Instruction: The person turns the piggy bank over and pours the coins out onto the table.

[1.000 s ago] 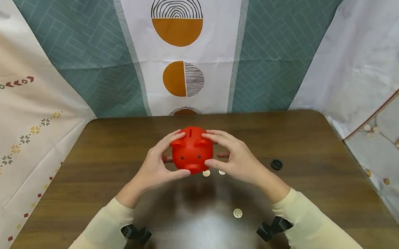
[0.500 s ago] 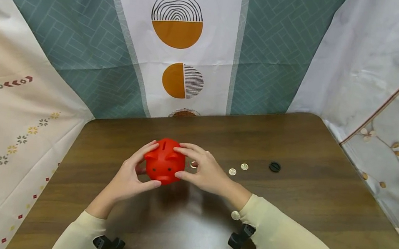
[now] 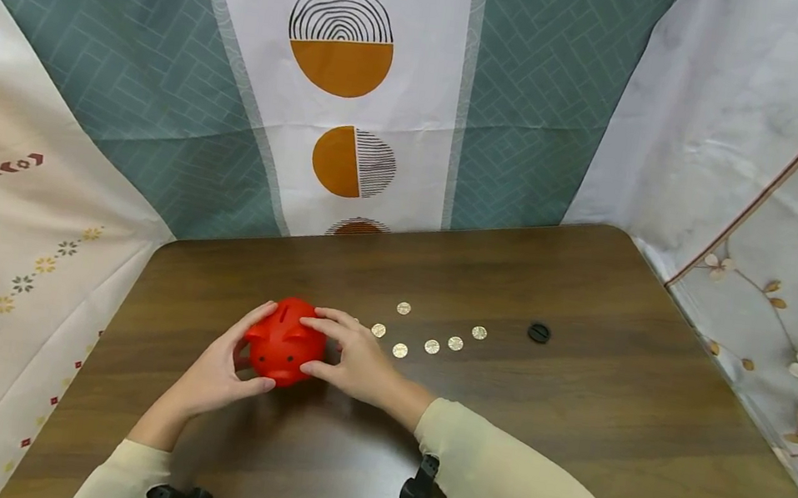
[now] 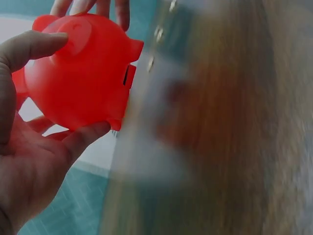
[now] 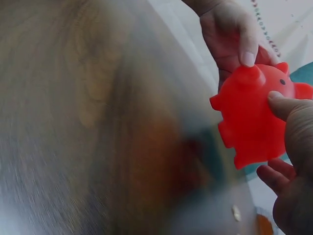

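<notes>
A red piggy bank (image 3: 283, 351) is held between both hands, its snout toward me and its coin slot on top in the head view. My left hand (image 3: 211, 376) grips its left side, the thumb near the snout. From the right, my right hand (image 3: 357, 361) holds it with fingers on top and thumb beside the face. A dark opening shows on the underside of the piggy bank (image 4: 83, 83) in the left wrist view. Below its short legs in the right wrist view, the piggy bank (image 5: 254, 117) has a gap to the table.
Several gold coins, one of them a coin (image 3: 431, 347), lie on the brown wooden table (image 3: 531, 451) right of the piggy bank. Farther right is a round black slotted cap (image 3: 538, 332). Patterned cloths (image 3: 541, 91) hang along the table's back and sides.
Both hands have carried the piggy bank left and nearer to me, lower in the head view. Coins that were hidden behind it and the right arm now show on the table.
</notes>
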A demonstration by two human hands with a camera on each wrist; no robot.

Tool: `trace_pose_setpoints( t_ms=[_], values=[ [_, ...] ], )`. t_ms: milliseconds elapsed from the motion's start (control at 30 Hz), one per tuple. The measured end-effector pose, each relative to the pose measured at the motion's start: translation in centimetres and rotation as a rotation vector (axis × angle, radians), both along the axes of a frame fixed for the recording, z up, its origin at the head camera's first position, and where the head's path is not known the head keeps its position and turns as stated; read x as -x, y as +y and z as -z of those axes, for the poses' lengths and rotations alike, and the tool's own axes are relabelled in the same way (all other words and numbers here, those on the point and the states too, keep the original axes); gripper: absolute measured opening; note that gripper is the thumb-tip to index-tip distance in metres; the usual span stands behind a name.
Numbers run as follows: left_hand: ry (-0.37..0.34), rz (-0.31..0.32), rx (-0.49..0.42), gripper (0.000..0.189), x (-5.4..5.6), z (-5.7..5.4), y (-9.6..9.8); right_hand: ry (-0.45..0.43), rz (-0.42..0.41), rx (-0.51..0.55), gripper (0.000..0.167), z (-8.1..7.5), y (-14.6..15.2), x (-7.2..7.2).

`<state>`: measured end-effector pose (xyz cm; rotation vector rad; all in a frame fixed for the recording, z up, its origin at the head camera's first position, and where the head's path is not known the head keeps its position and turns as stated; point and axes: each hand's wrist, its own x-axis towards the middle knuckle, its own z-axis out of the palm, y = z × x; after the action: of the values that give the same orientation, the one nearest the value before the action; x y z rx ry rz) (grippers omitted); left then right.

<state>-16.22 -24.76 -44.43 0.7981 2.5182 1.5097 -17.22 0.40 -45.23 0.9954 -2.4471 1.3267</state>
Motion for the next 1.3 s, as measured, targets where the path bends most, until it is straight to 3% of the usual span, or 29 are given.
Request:
trace_pose_setpoints(
  t_ms=[400,1033,1167,1300],
  values=[
    [-0.064,-0.002,0.007,0.094,0.0,1.5,-1.4,0.016,0.061,-0.044,0.056,1.5,-1.7,-0.4],
    [-0.046,0.011,-0.013,0.095,-0.4,2.4,-1.7,0.066,0.069,-0.058,0.058,2.4,-2.2,-0.5],
    [-0.033,-0.011,0.007,0.096,-0.9,2.3,-1.8,0.073,0.053,-0.060,0.058,2.4,-2.4,-0.6],
    [-0.006,-0.032,0.037,0.097,-1.8,1.1,-1.4,0.055,0.006,-0.078,0.057,2.1,-2.1,-0.6]
  ],
)
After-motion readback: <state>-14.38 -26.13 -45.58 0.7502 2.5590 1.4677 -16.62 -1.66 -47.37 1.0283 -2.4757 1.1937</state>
